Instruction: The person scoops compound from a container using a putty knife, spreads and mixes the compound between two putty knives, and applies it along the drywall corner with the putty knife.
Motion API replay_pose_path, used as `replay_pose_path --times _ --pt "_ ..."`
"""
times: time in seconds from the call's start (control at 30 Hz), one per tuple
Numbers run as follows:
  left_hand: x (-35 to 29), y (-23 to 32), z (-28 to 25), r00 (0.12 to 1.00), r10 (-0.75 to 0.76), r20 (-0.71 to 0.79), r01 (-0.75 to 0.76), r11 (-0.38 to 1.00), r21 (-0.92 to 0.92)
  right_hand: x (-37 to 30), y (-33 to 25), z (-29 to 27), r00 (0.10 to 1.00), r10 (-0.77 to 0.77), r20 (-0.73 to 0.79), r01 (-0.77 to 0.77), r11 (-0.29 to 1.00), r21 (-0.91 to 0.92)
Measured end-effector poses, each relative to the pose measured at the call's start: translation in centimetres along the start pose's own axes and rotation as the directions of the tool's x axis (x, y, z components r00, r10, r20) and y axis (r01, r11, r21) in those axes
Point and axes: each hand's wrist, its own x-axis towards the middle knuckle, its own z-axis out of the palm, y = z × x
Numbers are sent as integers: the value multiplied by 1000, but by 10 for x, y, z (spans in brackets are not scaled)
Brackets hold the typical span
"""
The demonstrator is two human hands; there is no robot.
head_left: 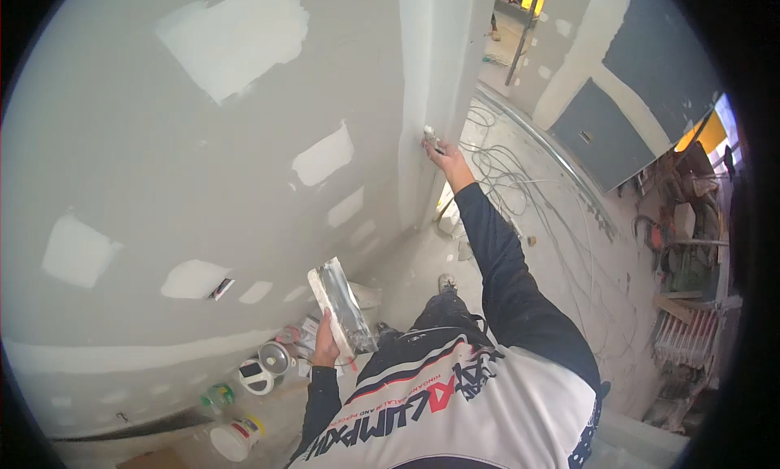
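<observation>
- The left hand point(327, 345) is closed around the near end of a long, narrow metal mud pan point(344, 303) smeared with pale joint compound, held low and close to the body, tilted up toward the wall.
- Below it on the floor sit a round white tub point(236, 438), a small white appliance point(255, 376) and a green bottle point(218, 397), all crowding the foot of the wall.
- The right hand point(443, 155) is stretched out at arm's length, fingers wrapped on the handle of a small putty knife point(430, 134) whose blade meets the outer corner edge point(422, 103) of the grey plasterboard wall point(146, 160).
- Judged from this, the stroke goes best with the blade kept flat along the corner and drawn steadily, so that compound feathers out rather than ridges.
- White patches of dried filler point(230, 32) dot the board to the left.
- Beyond the corner, loose grey cables point(520, 177) loop over the concrete floor: a tripping risk for feet stepping right. Farther off there is open floor, then stacked materials point(682, 306) at the right.
</observation>
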Motion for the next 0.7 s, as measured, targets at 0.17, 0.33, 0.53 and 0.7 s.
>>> replay_pose_path --times 0.17,0.33,0.53,0.7 --pt "9 20 17 997 -32 75 30 999 24 4 -36 -50 907 273 320 -373 171 912" --pt "20 47 59 969 -89 231 99 995 -32 -71 -197 -106 836 260 483 -519 90 850" --pt "41 43 118 909 -147 390 173 984 -32 -179 -315 -93 958 -254 133 255 967 10" --pt "16 57 146 892 -121 435 149 988 -31 -205 -306 -86 968 -124 218 167 967 -193"
